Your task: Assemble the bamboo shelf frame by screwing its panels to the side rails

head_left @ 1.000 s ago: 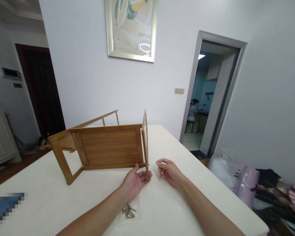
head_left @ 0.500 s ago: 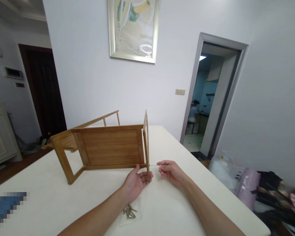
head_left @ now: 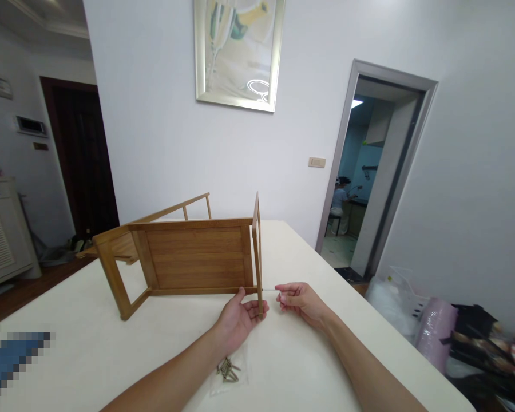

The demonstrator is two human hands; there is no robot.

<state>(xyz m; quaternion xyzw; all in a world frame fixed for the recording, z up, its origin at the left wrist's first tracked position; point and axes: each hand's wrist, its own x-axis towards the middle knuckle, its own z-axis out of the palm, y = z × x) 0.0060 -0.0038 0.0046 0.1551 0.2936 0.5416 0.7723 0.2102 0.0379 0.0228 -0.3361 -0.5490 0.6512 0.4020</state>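
Observation:
A brown wooden frame with a slatted panel [head_left: 197,257] stands on its side on the white table, apparently part of a small rack or shelf. My left hand [head_left: 236,323] is closed round the lower right corner, palm up, with its fingers behind the upright end piece [head_left: 259,257]. Just right of that corner, my right hand [head_left: 298,300] pinches a thin metal Allen key [head_left: 269,290]. Its long arm points level at the outer side of the end piece; the tip's seat is too small to make out. Near my left wrist lies a clear bag of screws [head_left: 228,371].
Flat wooden pieces [head_left: 115,252] lie behind the frame at the left. A blurred blue item [head_left: 12,360] is on the near left of the white table [head_left: 317,355]. Bags and a pink roll [head_left: 435,332] sit beyond the right edge. Another person [head_left: 340,200] sits beyond the doorway.
The whole view has shifted slightly to the left, so things appear a little further right. My right fingers have turned slightly on the Allen key; my left hand keeps its grip.

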